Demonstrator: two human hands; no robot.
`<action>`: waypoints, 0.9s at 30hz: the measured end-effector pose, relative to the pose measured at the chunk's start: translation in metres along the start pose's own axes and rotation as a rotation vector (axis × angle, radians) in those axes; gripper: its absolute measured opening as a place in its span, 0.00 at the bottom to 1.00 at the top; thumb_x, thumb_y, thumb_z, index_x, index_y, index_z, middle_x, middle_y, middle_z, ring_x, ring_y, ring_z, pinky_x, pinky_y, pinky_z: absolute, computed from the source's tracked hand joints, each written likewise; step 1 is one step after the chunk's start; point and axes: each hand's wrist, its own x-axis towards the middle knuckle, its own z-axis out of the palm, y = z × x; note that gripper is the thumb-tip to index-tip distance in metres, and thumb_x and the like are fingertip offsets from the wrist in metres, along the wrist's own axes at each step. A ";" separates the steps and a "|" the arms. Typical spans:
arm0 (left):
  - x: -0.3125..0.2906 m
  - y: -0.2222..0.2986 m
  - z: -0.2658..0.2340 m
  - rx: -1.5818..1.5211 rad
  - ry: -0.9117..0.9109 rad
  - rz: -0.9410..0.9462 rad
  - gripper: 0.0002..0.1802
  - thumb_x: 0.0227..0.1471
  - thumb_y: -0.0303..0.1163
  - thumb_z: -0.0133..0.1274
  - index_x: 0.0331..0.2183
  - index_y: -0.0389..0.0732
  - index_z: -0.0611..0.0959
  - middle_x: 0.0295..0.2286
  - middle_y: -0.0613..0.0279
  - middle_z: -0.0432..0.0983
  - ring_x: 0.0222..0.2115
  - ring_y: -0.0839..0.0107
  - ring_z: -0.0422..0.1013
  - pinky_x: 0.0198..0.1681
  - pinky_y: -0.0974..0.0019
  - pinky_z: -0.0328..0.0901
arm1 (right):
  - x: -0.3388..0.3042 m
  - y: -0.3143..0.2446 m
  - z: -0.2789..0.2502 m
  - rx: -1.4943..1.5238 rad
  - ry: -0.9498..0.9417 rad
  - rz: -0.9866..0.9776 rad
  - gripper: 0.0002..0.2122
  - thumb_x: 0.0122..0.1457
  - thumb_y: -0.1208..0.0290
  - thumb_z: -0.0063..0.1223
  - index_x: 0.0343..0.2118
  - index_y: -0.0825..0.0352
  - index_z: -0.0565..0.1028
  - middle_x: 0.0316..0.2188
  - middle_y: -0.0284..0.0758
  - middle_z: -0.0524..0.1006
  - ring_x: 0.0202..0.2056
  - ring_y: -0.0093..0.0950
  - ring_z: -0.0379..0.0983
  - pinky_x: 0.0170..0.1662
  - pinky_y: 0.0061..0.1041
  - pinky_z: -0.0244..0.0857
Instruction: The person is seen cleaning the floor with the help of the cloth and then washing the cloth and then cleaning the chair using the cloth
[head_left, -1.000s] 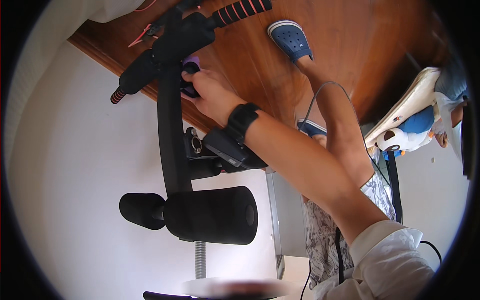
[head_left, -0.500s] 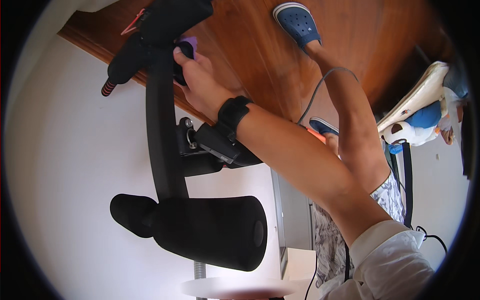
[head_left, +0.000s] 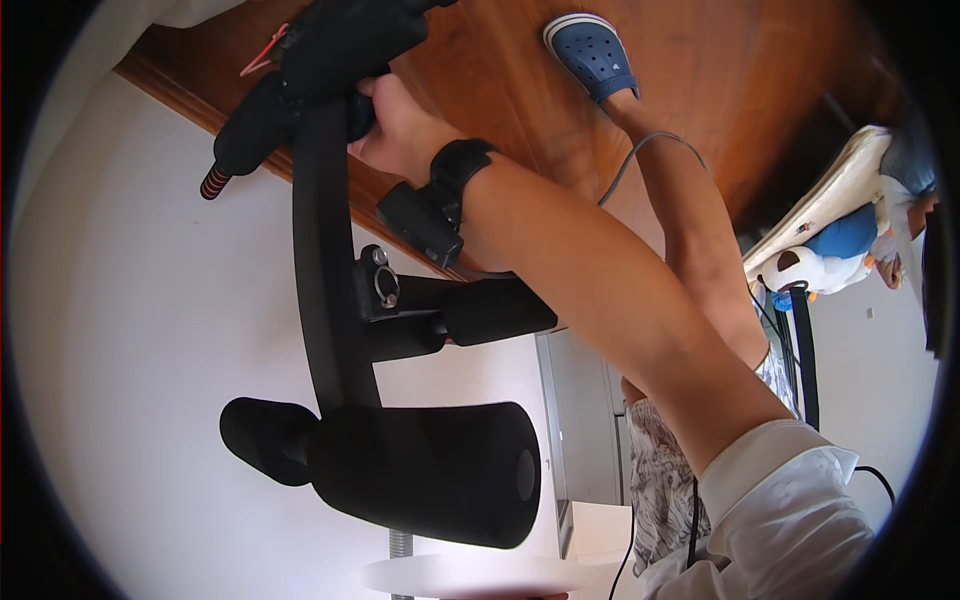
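Note:
My right hand (head_left: 393, 125) reaches up from the lower right to black exercise equipment with foam pads. Its fingers are curled in beside the dark curved bar (head_left: 325, 250), against a dark rounded piece partly hidden by the bar and the upper foam pad (head_left: 350, 45). What lies inside the grip is hidden. A black strap with a small device (head_left: 425, 222) is on my wrist. Lower on the bar are a metal pin with a ring (head_left: 386, 287), a middle foam roller (head_left: 500, 311) and a large foam roller (head_left: 430, 470). My left hand is out of view.
A handle with a red-striped grip (head_left: 214, 181) sticks out at the upper left, near the white wall (head_left: 150, 300). My foot in a blue clog (head_left: 590, 58) rests on the wooden floor (head_left: 480, 60). A grey cable (head_left: 632, 160) crosses my leg. Soft toys (head_left: 815, 265) lie at right.
My right hand has turned and slid in closer beneath the upper foam pad. The purple cloth seen by its thumb is hidden now. My forearm has shifted up, uncovering the middle roller.

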 end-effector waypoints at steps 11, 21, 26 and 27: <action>0.009 -0.004 -0.026 0.103 -0.079 0.044 0.31 0.54 0.34 0.55 0.55 0.36 0.61 0.29 0.47 0.72 0.24 0.57 0.73 0.29 0.55 0.74 | -0.009 0.003 -0.018 -0.238 0.044 -0.030 0.10 0.61 0.73 0.43 0.45 0.65 0.69 0.38 0.37 0.75 0.42 0.30 0.74 0.51 0.37 0.71; 0.002 -0.003 -0.040 -0.050 -0.036 0.029 0.30 0.54 0.30 0.54 0.55 0.36 0.61 0.30 0.48 0.73 0.22 0.60 0.72 0.25 0.56 0.74 | -0.010 -0.012 0.013 -0.564 0.333 -0.053 0.05 0.58 0.76 0.49 0.38 0.66 0.73 0.33 0.34 0.78 0.36 0.29 0.77 0.41 0.33 0.77; 0.004 -0.009 -0.039 -0.045 -0.043 0.067 0.31 0.53 0.30 0.55 0.55 0.35 0.61 0.29 0.47 0.73 0.21 0.61 0.71 0.25 0.56 0.74 | -0.009 -0.004 0.014 -0.671 0.442 -0.152 0.08 0.59 0.77 0.47 0.41 0.66 0.73 0.35 0.38 0.77 0.37 0.31 0.76 0.38 0.31 0.77; 0.006 -0.010 -0.034 -0.057 -0.019 0.080 0.31 0.53 0.31 0.55 0.55 0.35 0.61 0.29 0.47 0.73 0.21 0.61 0.71 0.25 0.57 0.74 | -0.009 -0.005 0.014 -0.671 0.445 -0.147 0.08 0.59 0.77 0.47 0.41 0.66 0.73 0.35 0.38 0.77 0.37 0.31 0.76 0.38 0.31 0.77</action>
